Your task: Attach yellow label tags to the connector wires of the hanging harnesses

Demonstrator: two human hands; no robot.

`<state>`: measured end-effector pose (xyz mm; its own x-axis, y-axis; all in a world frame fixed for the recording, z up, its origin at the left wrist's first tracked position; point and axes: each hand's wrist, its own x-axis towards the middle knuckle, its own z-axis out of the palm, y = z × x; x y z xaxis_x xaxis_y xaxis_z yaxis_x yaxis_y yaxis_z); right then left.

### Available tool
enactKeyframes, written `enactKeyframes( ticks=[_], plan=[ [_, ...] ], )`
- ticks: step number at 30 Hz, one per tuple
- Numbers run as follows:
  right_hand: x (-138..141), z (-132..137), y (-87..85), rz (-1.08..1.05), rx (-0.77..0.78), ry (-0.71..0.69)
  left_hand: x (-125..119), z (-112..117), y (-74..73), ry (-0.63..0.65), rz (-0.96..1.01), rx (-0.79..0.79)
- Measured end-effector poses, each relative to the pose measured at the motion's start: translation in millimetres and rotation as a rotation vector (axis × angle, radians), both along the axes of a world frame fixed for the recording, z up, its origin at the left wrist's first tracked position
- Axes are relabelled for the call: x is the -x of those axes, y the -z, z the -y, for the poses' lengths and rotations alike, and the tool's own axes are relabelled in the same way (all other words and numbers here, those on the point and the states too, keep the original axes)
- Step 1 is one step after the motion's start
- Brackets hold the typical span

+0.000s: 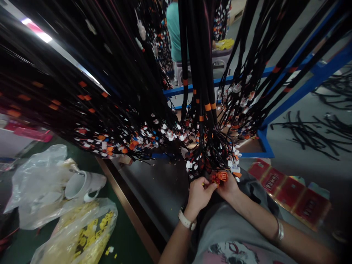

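Observation:
An orange connector lies in my right hand, whose fingers are curled under and around it. Close against it is a second, redder connector. My left hand is closed in a pinch, its thumb touching that second connector. What sits between the left fingertips is mostly hidden; a speck of yellow shows there. Black wire bundles hang down to both hands, ending in white and orange connectors. More white connectors dangle just beyond my right hand.
Left, a green table bears a white mug on its side and a plastic bag of yellow pieces. A blue frame stands ahead. Flattened red cartons and loose black tubes lie right. A person is beyond.

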<state>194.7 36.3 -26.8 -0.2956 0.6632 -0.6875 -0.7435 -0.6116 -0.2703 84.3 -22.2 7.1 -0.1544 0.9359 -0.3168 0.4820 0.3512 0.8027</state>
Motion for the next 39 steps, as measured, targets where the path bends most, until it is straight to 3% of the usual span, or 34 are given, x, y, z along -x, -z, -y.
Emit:
enactKeyframes(
  ticks=[8, 13, 19, 25, 31, 39],
  plan=[
    [-4, -8, -4.3, -0.022, 0.089, 0.015, -5, 2, -10.7, 0.086, -0.007, -0.222],
    [-7, -11, -8.2, -0.066, 0.098, -0.02, -5, 7, -9.3, 0.168, -0.018, -0.309],
    [-7, -13, -10.3, -0.097, 0.103, -0.003, -3, 9, -11.0, 0.183, -0.147, -0.284],
    [-3, -13, -12.4, -0.103, 0.165, 0.056, -4, 4, -11.8, 0.06, -0.057, -0.121],
    [0, -11, -11.0, -0.067, 0.12, 0.046, -10, 4, -8.6, -0.096, -0.044, -0.145],
    [2, -7, -3.6, -0.055, 0.091, 0.071, -19, 8, -9.4, -0.035, -0.182, -0.141]
  ],
)
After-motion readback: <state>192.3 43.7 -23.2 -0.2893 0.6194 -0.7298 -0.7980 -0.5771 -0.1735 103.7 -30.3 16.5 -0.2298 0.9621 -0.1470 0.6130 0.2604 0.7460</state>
